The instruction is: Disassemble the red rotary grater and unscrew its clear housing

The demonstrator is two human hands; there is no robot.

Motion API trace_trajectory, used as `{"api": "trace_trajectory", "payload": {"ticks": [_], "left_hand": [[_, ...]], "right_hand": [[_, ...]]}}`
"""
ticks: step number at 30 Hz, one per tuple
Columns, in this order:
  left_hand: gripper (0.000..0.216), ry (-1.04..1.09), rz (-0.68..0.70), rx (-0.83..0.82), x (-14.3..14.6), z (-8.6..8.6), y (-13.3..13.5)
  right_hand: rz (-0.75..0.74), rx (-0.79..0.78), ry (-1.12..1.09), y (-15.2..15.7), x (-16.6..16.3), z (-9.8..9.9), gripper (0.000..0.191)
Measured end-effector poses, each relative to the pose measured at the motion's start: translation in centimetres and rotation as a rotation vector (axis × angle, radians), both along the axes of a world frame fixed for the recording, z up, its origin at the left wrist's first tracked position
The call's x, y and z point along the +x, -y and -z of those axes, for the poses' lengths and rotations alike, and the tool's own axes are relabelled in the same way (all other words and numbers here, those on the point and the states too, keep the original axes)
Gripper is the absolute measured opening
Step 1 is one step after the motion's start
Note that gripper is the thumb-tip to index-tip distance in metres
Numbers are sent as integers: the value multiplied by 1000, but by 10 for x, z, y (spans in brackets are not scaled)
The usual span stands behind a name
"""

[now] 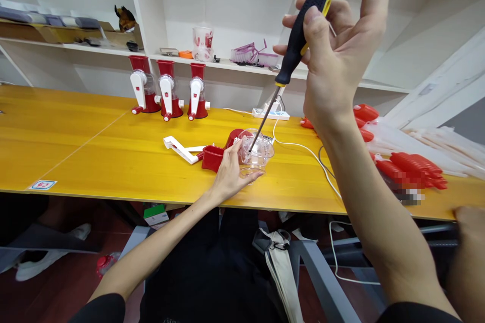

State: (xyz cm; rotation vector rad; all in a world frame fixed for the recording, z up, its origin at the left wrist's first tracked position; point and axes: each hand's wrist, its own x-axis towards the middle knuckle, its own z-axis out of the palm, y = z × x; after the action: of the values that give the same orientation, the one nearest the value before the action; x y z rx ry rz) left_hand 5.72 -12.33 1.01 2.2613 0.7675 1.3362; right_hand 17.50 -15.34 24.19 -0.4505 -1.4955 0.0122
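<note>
My right hand (333, 45) is raised and closed around the black and yellow handle of a screwdriver (293, 43). Its long shaft slants down to the left, and the tip is in or over a clear plastic housing (255, 159). Fingers of my left hand (230, 174) grip that housing from its left side and keep it on the table. Close by my left hand lie a red hopper (212, 158) and a white crank handle (182, 150). Behind the housing sits a red base (235, 138), partly hidden.
Three red and white rotary graters (170, 93) stand at the back of the yellow table (94, 161). A power strip (271, 113) with white cables lies behind the housing. Red bundled parts (413, 169) and plastic bags are on the right. Another person's arm (468, 252) shows at the right edge.
</note>
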Motion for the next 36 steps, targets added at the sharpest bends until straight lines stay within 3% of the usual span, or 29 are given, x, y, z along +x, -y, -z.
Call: {"api": "trace_trajectory", "payload": {"ticks": [26,31,36], "left_hand": [[106,3,-4,3,0,0,0],[104,-2,-14,17,-2,-3,2],[105,79,55,-34,-8,-15,2]], "right_hand": [[-5,101,-7,-11,9,4,24],[82,187,-123,7,19,4,14],[259,235,-288,39,27,25,16]]}}
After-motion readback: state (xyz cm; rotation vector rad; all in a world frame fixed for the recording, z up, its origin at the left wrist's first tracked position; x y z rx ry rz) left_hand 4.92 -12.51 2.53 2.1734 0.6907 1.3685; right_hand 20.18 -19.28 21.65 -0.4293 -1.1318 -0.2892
